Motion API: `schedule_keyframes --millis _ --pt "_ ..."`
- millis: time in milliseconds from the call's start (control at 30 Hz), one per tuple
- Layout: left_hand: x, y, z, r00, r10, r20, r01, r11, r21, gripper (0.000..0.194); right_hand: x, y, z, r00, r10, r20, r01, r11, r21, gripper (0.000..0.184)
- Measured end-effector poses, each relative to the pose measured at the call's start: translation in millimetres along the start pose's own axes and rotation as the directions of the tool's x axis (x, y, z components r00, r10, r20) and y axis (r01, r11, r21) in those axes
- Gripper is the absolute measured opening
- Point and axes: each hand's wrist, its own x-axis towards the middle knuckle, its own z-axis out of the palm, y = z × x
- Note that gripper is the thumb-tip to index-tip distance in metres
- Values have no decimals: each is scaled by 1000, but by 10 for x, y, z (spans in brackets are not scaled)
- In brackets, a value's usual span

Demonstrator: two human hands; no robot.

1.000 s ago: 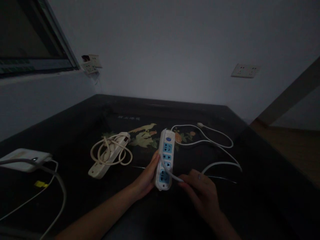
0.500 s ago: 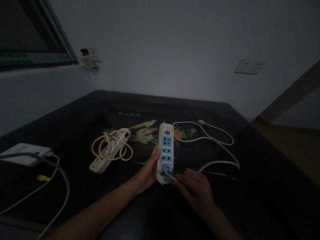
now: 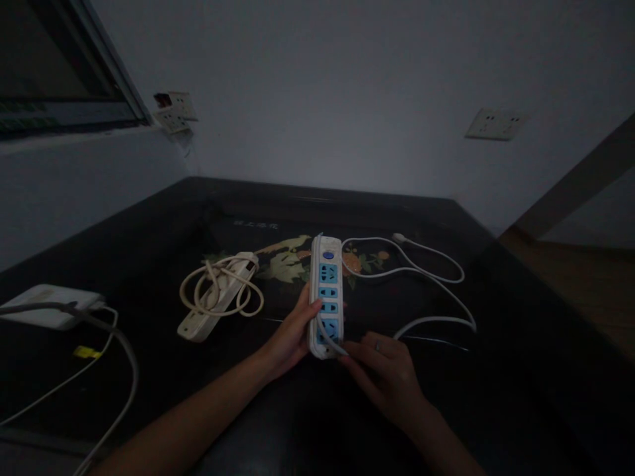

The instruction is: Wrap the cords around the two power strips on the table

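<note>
Fingers of the right hand [image 3: 384,370] pinch a pale-grey flexible cord [image 3: 331,343], while just left of them the left hand [image 3: 292,334] clasps a white plastic power strip with 4 blue socket panels [image 3: 327,292], and slackened pinching could let the cord spring loose.

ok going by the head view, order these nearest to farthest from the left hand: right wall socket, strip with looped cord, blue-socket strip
1. Blue-socket strip: held in the left hand.
2. Strip with looped cord: on the table, left of that hand.
3. Right wall socket: on the wall beyond the table.
</note>
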Motion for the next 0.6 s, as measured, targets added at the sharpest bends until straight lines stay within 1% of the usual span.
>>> schedule_keyframes --millis 200,333,433,500,600 --pt "0 -3 26 1000 -2 -25 2 1000 9 65 -12 -5 2 1000 -8 23 8 1000 -10 17" --pt "7 -31 25 997 -11 -79 14 999 35 53 -12 -8 3 999 -18 38 19 1000 -24 17" --pt "23 -56 9 995 -6 -102 11 999 46 49 -7 -13 15 998 -20 63 23 999 -34 17" --pt "38 -59 -1 993 1 -118 4 999 47 47 -13 -11 39 997 -1 79 4 999 -36 17" --pt "62 -46 -17 987 6 -163 0 999 41 43 -35 7 91 990 86 110 -83 996 -30 18"
